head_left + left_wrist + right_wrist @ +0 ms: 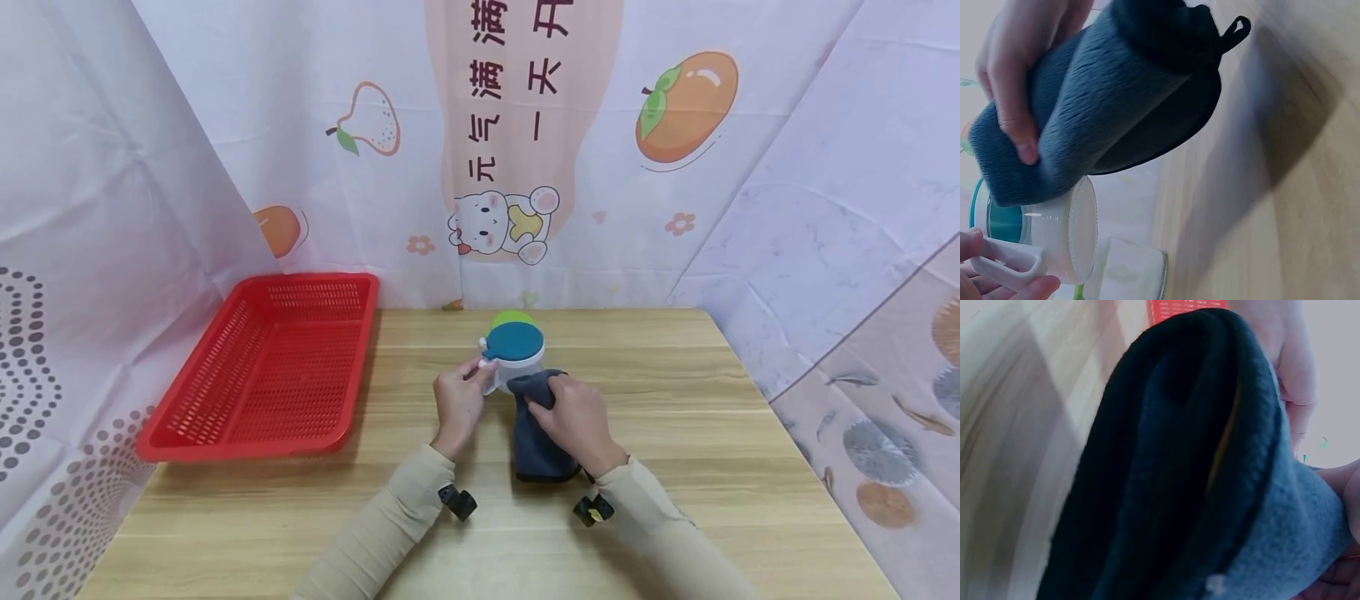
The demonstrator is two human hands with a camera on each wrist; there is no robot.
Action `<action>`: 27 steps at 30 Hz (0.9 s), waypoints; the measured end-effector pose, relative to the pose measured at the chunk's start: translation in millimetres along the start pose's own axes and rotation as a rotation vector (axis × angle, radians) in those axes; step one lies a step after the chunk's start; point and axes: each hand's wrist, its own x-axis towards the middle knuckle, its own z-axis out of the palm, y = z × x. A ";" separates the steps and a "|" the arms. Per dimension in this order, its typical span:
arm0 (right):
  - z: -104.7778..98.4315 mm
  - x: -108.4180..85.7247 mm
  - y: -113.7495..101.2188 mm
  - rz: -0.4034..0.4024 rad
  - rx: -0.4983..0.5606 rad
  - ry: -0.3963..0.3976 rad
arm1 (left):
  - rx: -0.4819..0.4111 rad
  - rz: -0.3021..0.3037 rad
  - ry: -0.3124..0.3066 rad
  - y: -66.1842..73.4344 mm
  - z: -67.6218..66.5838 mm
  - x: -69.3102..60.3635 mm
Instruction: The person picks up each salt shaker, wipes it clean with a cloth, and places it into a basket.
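In the head view, a see-through cup has a blue lid and a white rim. My left hand grips its white handle, which shows best in the left wrist view. The right hand holds a dark grey-blue cloth against the cup's side. The cloth hangs folded down towards me and has a small black loop. Most of the right wrist view is filled by the cloth, hiding the cup there.
Behind the cup, a green round top shows partly. A pale container stands near the cup in the left wrist view. The red basket sits at the left of the wooden table, before a printed curtain.
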 end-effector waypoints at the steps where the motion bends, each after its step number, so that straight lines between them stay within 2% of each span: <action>1: -0.2 -0.3 0.3 0.007 0.002 -0.009 | -0.008 -0.006 -0.003 0.8 -0.5 0.8; 7: 0.5 -0.2 3.3 0.029 0.017 -0.042 | -0.012 -0.015 -0.006 3.5 -3.3 4.2; 18: 4.5 -2.2 8.7 0.038 0.023 -0.055 | -0.035 -0.004 -0.008 2.1 -6.8 5.4; 27: -4.5 1.0 10.4 0.012 0.031 -0.051 | -0.030 0.020 0.002 1.2 -8.1 6.8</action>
